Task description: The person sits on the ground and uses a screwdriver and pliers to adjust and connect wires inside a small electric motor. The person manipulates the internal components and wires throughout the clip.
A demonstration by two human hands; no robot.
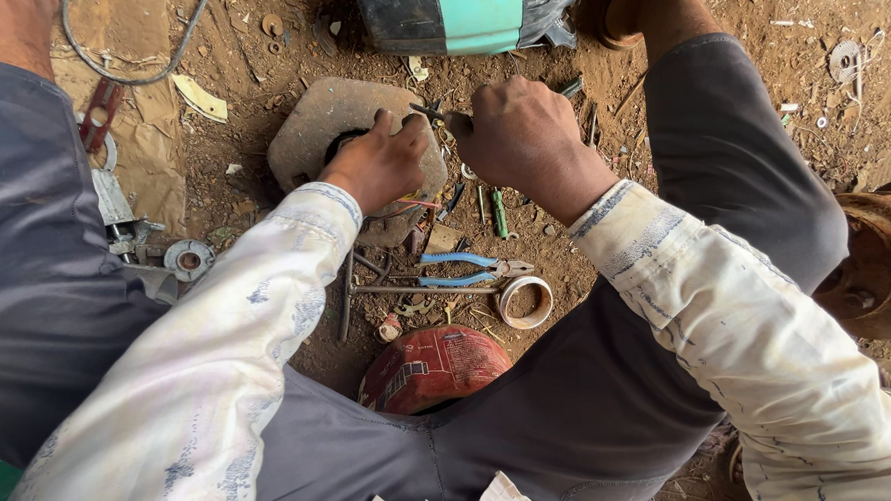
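Where both hands meet, a small metal part.

Both hands close together, fingers curled.

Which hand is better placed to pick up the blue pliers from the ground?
Probably the right hand: the pliers lie below it. The left hand is pressing the stone.

The right hand hides whatever small tool it perhaps grips.
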